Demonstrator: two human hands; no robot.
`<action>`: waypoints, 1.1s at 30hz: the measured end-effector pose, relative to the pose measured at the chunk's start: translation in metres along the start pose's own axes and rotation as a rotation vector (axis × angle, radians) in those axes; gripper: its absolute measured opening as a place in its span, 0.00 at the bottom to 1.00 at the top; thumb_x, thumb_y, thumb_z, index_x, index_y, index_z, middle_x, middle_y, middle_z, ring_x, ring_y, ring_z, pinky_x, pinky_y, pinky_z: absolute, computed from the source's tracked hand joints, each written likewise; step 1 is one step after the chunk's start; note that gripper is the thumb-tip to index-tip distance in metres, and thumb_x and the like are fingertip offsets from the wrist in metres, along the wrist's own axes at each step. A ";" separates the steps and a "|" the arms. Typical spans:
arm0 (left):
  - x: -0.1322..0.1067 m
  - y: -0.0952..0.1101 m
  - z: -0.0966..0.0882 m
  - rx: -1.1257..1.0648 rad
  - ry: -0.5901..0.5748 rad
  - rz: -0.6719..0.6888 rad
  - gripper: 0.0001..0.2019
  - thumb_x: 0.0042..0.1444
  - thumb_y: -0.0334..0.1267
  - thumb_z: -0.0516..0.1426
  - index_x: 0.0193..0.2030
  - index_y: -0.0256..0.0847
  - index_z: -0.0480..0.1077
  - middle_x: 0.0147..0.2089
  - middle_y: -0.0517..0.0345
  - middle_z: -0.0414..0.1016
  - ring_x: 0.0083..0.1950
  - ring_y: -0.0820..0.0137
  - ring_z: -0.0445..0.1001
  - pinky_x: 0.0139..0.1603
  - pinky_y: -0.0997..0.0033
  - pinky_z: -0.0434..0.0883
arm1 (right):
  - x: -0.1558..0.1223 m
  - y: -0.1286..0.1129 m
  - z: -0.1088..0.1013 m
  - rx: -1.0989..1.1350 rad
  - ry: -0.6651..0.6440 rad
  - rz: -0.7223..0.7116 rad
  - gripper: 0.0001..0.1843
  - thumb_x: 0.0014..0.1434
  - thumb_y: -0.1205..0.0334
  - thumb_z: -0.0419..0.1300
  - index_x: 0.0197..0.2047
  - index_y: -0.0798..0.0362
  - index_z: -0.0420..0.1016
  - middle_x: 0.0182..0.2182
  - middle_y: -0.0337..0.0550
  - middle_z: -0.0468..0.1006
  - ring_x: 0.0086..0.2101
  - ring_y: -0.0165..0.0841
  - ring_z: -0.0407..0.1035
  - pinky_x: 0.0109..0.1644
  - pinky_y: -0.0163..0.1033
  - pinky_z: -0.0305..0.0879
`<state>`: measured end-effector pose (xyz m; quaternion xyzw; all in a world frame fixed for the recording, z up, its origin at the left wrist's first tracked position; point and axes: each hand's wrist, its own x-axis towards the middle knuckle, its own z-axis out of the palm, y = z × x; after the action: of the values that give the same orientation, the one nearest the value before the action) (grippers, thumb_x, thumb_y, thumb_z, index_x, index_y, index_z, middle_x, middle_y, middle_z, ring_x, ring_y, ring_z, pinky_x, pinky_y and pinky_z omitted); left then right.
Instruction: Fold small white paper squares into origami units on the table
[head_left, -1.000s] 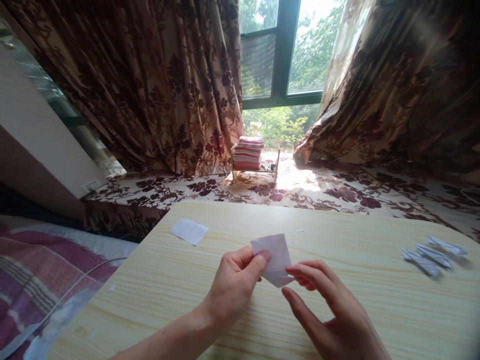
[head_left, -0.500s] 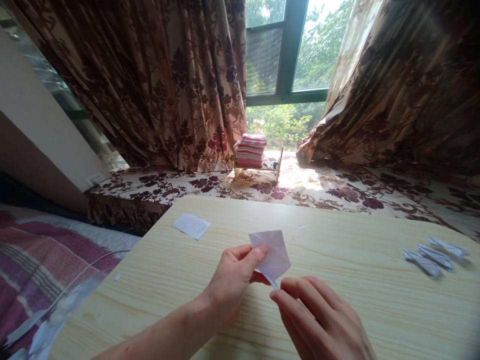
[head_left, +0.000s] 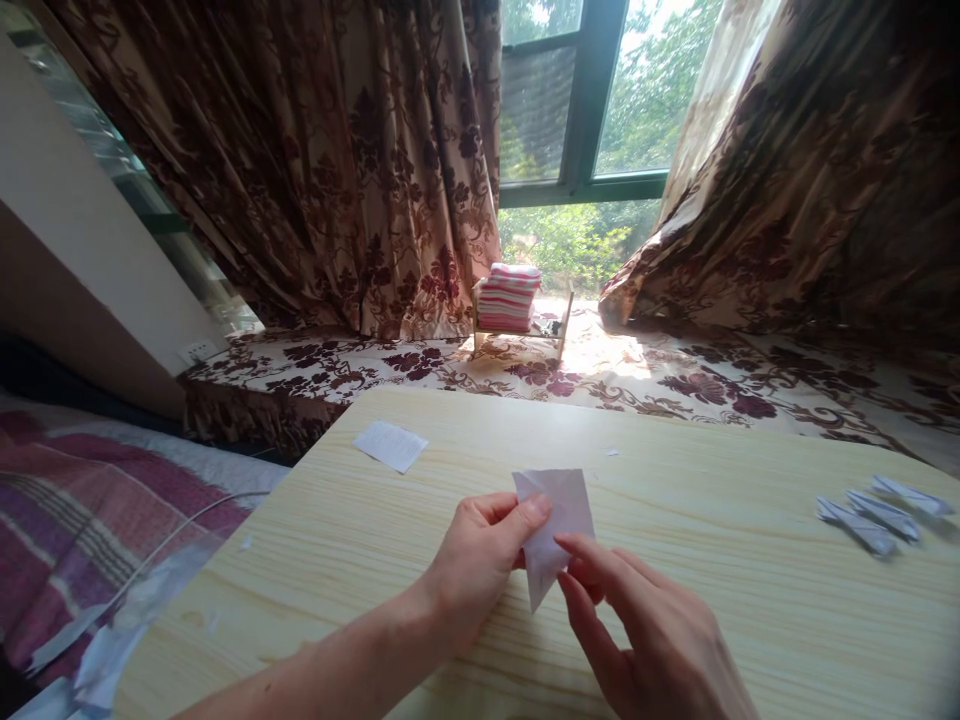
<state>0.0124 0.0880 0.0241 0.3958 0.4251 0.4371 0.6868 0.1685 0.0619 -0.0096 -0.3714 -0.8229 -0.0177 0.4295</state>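
Above the table I hold a small sheet of folded white paper (head_left: pixel 570 505), its lower end tapering to a point. My left hand (head_left: pixel 484 555) is closed on its left side, thumb pressed on the face and fingers behind. At the lower right edge, my right hand (head_left: pixel 641 625) has its thumb and index fingertip on the paper, close together; its other fingers curl beneath and are partly hidden. Several folded paper pieces (head_left: pixel 874 515) lie together at the right of the table. A flat paper slip (head_left: pixel 391 446) with faint printed lines rests at the back left.
The pale wooden table (head_left: pixel 720 500) has small paper scraps on it. Behind stands a little rack (head_left: pixel 561 335) with folded striped cloths (head_left: pixel 510 298) on the floral window ledge (head_left: pixel 420 368). A cable (head_left: pixel 161 545) and loose papers lie on the bedding at left.
My right fingers have moved up from the paper's narrow lower tip to its right edge. The tip now shows as a wider, flatter triangle. The view has shifted slightly.
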 end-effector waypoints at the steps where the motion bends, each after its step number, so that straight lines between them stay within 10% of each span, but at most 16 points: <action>1: 0.000 0.001 0.000 0.008 0.000 0.002 0.15 0.53 0.45 0.59 0.26 0.33 0.72 0.25 0.57 0.69 0.28 0.74 0.66 0.35 0.73 0.67 | 0.000 0.000 0.001 -0.009 0.007 0.005 0.18 0.59 0.73 0.56 0.53 0.56 0.65 0.26 0.40 0.76 0.23 0.29 0.70 0.28 0.32 0.66; 13: 0.002 0.011 -0.007 0.028 0.068 0.079 0.14 0.51 0.45 0.61 0.26 0.34 0.73 0.24 0.60 0.68 0.29 0.74 0.64 0.34 0.73 0.65 | 0.001 0.004 -0.005 0.140 -0.048 0.053 0.15 0.59 0.75 0.52 0.46 0.51 0.69 0.33 0.44 0.79 0.31 0.31 0.74 0.32 0.32 0.72; 23: -0.001 0.013 -0.006 -0.043 0.030 0.090 0.12 0.51 0.43 0.62 0.28 0.34 0.76 0.26 0.59 0.72 0.30 0.75 0.67 0.36 0.75 0.65 | 0.008 -0.010 -0.001 0.694 -0.019 0.726 0.09 0.57 0.54 0.61 0.32 0.50 0.76 0.28 0.40 0.79 0.28 0.32 0.74 0.31 0.33 0.72; 33: -0.003 0.015 -0.008 -0.015 0.027 0.098 0.11 0.52 0.41 0.62 0.33 0.34 0.80 0.28 0.55 0.78 0.32 0.72 0.70 0.38 0.75 0.66 | 0.005 -0.005 -0.001 0.939 -0.064 0.889 0.17 0.57 0.51 0.61 0.46 0.50 0.65 0.30 0.40 0.75 0.30 0.33 0.73 0.33 0.39 0.72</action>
<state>0.0004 0.0912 0.0362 0.4049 0.4111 0.4789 0.6616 0.1637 0.0611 -0.0038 -0.4499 -0.5232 0.5346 0.4880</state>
